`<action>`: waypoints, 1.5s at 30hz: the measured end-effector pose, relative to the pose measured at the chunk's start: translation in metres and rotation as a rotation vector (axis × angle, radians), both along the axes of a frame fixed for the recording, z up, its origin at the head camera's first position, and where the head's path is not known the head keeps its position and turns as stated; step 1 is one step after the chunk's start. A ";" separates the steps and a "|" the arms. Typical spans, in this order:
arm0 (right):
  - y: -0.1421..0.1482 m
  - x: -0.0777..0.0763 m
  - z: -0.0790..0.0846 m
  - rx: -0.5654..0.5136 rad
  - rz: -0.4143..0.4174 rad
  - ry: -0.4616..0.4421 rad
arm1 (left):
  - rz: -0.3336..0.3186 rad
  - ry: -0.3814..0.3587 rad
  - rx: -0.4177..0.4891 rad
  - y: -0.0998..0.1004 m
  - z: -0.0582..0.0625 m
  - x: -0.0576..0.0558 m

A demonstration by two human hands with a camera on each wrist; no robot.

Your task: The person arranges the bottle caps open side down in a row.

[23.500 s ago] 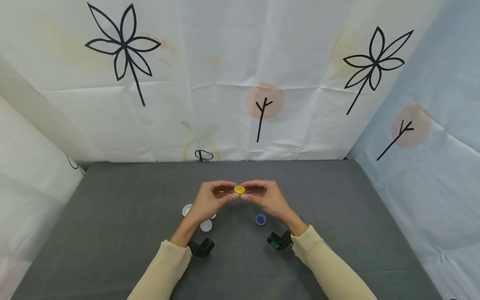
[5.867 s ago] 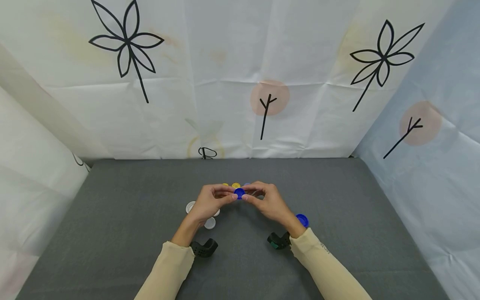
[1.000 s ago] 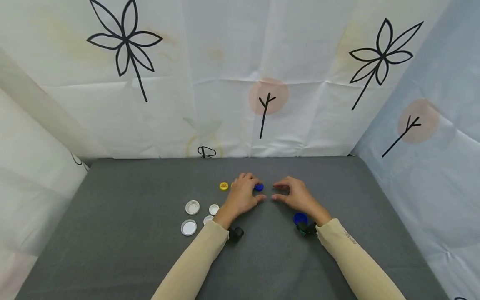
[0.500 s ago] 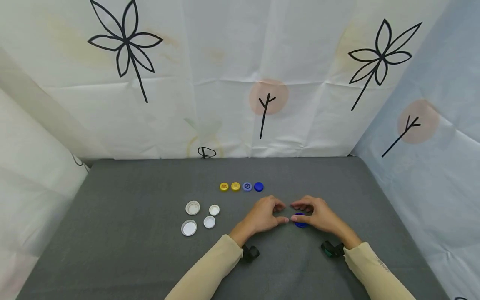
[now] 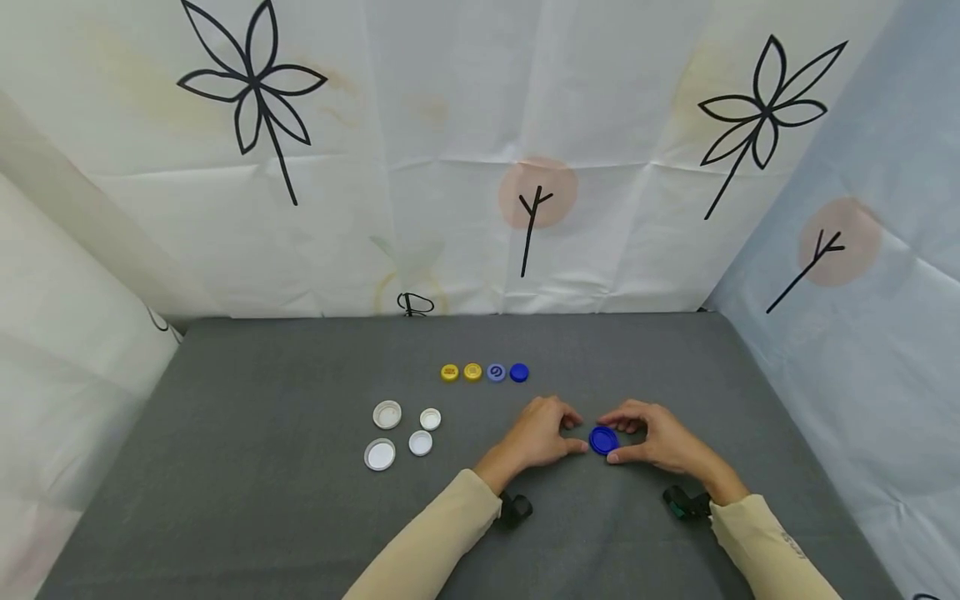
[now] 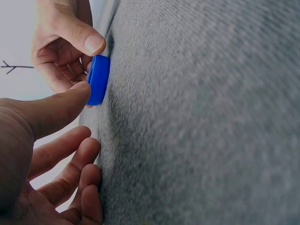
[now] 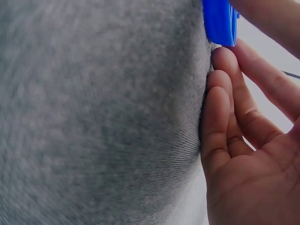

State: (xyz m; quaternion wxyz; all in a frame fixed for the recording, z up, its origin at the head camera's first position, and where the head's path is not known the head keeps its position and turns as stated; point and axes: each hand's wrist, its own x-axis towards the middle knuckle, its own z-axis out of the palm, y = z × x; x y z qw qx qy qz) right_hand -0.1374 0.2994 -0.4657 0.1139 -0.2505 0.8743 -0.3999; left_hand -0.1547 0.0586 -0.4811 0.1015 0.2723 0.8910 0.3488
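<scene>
Inside table (image 5: 247,500) edges, hands (image 5: 542,433) (image 5: 660,435) flank a blue cap (image 5: 603,440).

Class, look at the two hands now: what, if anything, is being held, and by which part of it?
The large blue cap, by opposite sides of its rim, apparently pinched by the right hand. The left hand is beside it, not visibly gripping.

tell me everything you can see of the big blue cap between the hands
The blue cap is round, looks like plastic, and shows a concentric ring inside its rim. It seems to lie flat on the gray cloth. The right hand holds it by its right side; the left hand is close by its left edge, contact unclear.
</scene>
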 end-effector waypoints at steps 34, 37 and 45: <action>-0.069 0.000 0.000 -0.136 -0.125 0.253 | 0.104 -0.301 0.547 -0.058 0.007 0.004; -0.086 -0.001 0.000 -0.166 -0.115 0.253 | 0.132 -0.304 0.571 -0.072 0.006 0.006; -0.122 -0.005 0.003 -0.230 -0.066 0.228 | 0.193 -0.313 0.602 -0.110 0.011 0.010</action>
